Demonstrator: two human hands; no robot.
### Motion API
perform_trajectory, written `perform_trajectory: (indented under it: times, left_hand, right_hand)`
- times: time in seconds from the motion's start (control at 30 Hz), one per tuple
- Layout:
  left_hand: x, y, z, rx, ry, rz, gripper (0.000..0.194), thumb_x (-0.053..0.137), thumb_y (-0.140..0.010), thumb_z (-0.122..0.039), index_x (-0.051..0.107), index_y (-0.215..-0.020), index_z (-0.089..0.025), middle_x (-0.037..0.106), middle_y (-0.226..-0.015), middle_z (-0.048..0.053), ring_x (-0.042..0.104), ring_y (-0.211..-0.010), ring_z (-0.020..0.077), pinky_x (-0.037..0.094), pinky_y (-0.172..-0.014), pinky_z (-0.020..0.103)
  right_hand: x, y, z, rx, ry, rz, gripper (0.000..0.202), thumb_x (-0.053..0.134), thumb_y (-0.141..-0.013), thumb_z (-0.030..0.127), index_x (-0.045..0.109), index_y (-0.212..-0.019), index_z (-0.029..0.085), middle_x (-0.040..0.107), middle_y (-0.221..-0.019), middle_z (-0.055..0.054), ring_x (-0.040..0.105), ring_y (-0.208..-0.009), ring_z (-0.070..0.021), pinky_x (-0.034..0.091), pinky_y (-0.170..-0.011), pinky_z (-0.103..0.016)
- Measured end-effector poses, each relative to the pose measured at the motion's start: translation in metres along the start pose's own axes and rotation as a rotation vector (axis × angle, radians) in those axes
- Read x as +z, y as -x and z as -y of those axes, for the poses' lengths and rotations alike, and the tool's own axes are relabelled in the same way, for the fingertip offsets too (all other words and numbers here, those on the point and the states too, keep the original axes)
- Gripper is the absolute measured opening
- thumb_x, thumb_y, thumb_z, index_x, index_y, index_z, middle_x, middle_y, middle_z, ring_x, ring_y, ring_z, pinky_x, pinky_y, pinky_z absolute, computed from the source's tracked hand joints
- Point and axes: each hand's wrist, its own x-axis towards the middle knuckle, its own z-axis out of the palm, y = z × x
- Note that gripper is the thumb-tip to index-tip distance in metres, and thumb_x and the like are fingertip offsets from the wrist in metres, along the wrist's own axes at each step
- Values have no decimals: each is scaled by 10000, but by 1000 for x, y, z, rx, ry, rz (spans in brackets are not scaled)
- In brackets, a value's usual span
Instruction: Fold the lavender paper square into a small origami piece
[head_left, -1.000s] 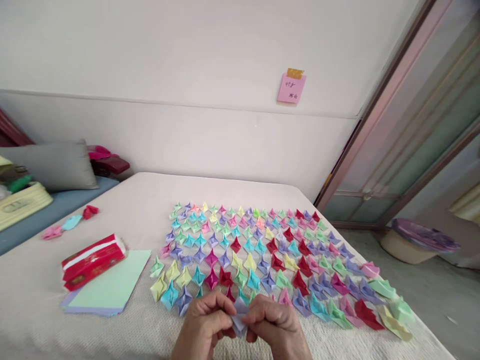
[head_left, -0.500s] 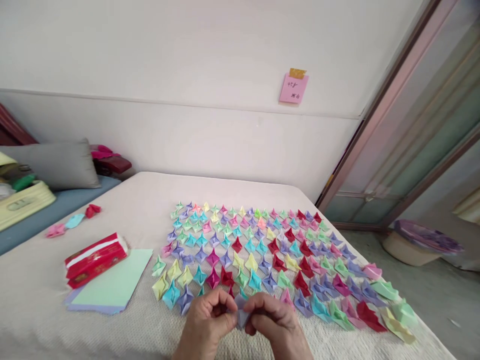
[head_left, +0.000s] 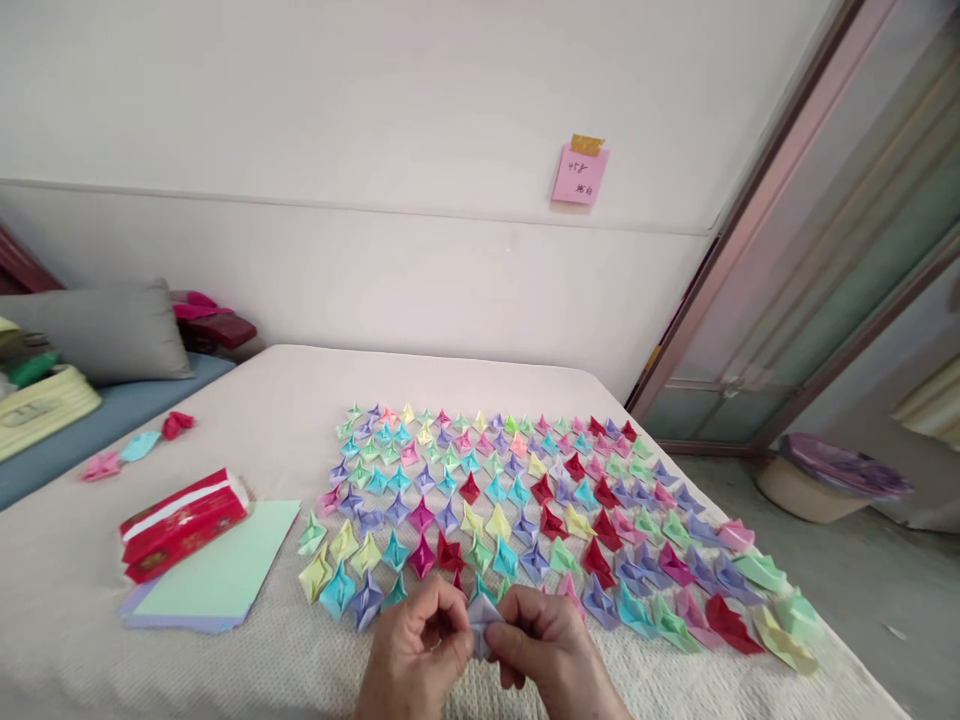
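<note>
Between my two hands is a small folded piece of lilac paper (head_left: 482, 622), held just above the near edge of the covered table. My left hand (head_left: 420, 645) pinches its left side between thumb and forefinger. From the right, my right hand (head_left: 551, 645) grips it with the thumb laid across the front face. Just beyond my fingers lie rows of folded paper boats (head_left: 534, 562) in purple, red, yellow, green, pink and blue. My fingers partly cover the nearest row.
Left of the boats, a red tissue pack (head_left: 184, 522) rests on a stack of green and lilac paper sheets (head_left: 217, 580). Several crumpled-looking folded pieces (head_left: 140, 446) lie farther left. A pink note (head_left: 580, 175) is taped to the wall. A lined bin (head_left: 832, 480) stands on the floor at right.
My right thumb has moved onto the front of the lilac paper, which now shows a pointed top. The whole view has shifted slightly.
</note>
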Motion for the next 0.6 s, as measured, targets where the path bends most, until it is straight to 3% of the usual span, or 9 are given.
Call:
perform_trajectory:
  times: [0.13, 0.2, 0.3, 0.4, 0.5, 0.6]
  left_hand:
    - [0, -5, 7, -62, 139, 16, 174, 739, -668, -191, 602, -775, -201, 590, -673, -33, 513, -638, 149, 394, -596, 244]
    - [-1, -7, 8, -120, 149, 87, 201, 763, -678, -266, 637, -809, -182, 602, -682, -18, 523, -644, 160, 384, -594, 254]
    - [-4, -8, 8, -170, 80, 160, 234, 748, -718, -349, 614, -643, -173, 481, -565, -50, 402, -566, 130, 283, -534, 252]
    - [-7, -9, 7, -168, 27, 114, 341, 779, -680, -319, 505, -522, -192, 382, -532, -73, 308, -556, 117, 233, -526, 258]
    - [-7, -9, 4, -179, 7, 95, 380, 789, -658, -299, 459, -497, -199, 367, -537, -75, 299, -550, 113, 232, -525, 254]
    - [-5, -9, 0, -181, -16, 94, 317, 731, -718, -363, 543, -529, -191, 433, -510, -57, 378, -530, 130, 286, -536, 258]
  right_hand:
    - [0, -3, -3, -34, -1, -23, 291, 746, -622, 386, 544, -533, 196, 509, -449, 50, 437, -410, -94, 303, -452, -239]
    - [0, -4, -5, -54, 18, -37, 298, 736, -631, 394, 534, -528, 201, 491, -432, 54, 431, -417, -99, 300, -454, -241]
    - [2, -1, -6, -74, 71, -45, 266, 708, -657, 350, 524, -533, 203, 474, -435, 60, 409, -433, -98, 292, -458, -242]
    - [6, 3, -4, -67, 86, -34, 219, 670, -675, 278, 505, -550, 207, 439, -460, 74, 379, -454, -93, 285, -468, -239]
    - [7, 3, -3, -79, 81, -33, 207, 647, -667, 241, 481, -545, 213, 405, -460, 84, 348, -461, -91, 269, -468, -238]
    - [3, 0, -5, -93, 58, -32, 198, 662, -666, 268, 516, -548, 203, 435, -470, 70, 368, -470, -98, 276, -478, -244]
